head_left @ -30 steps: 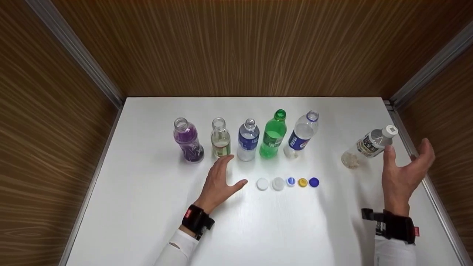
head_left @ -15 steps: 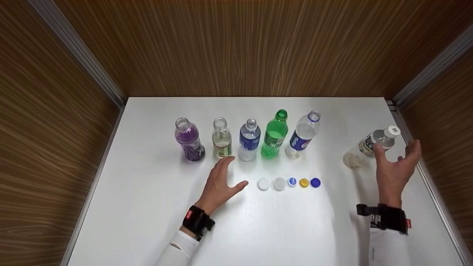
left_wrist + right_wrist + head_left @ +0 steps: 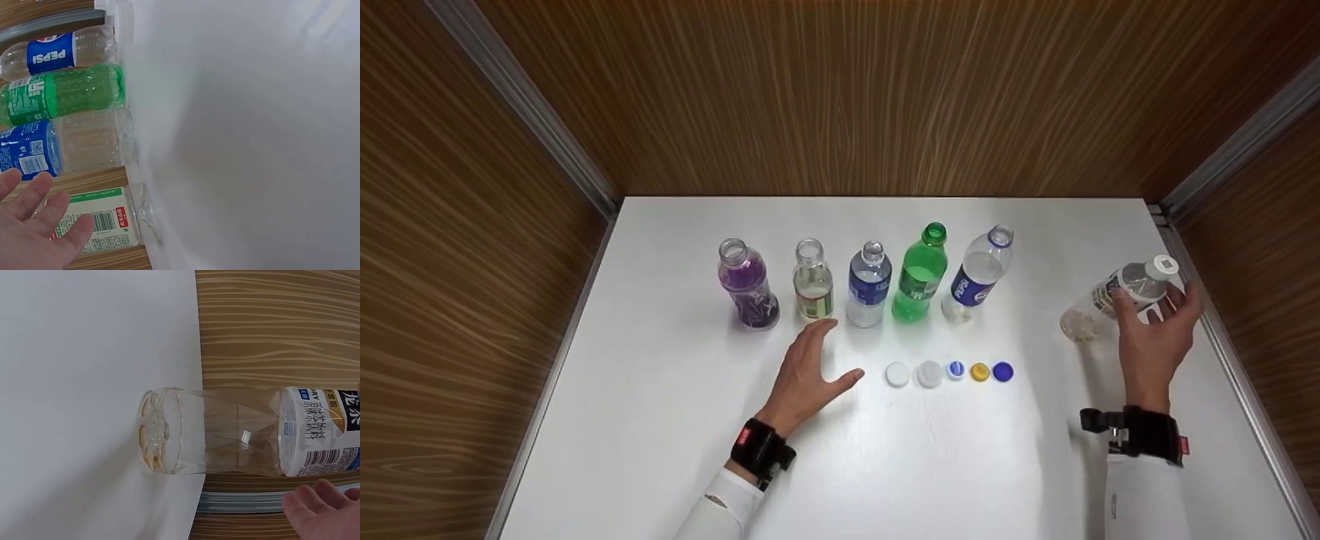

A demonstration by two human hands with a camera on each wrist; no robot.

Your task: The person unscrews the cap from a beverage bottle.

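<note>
At the right of the table, my right hand (image 3: 1156, 341) is spread about a clear bottle (image 3: 1132, 289) with a white cap and a printed label. Its thumb overlaps the label in the head view, while the right wrist view shows the fingers (image 3: 315, 509) beside the bottle with a gap. That bottle stands on the table, with a little liquid at its base. My left hand (image 3: 802, 375) holds nothing, thumb and fingers apart, in front of the small clear bottle (image 3: 814, 281) with a green and cream label.
Uncapped bottles stand in a row: purple (image 3: 748, 289), blue-labelled (image 3: 869, 289), green (image 3: 920, 277) and Pepsi (image 3: 979, 274). Before them lie two white caps (image 3: 897, 374), a blue-and-white cap (image 3: 955, 370), a yellow cap (image 3: 979, 372) and a dark blue cap (image 3: 1003, 371). Wood-grain panels (image 3: 840, 97) enclose the table.
My right hand has moved left toward the capped bottle, and its fingers have drawn in around it. The left hand has stayed in place. The bottles and caps stand as before.
</note>
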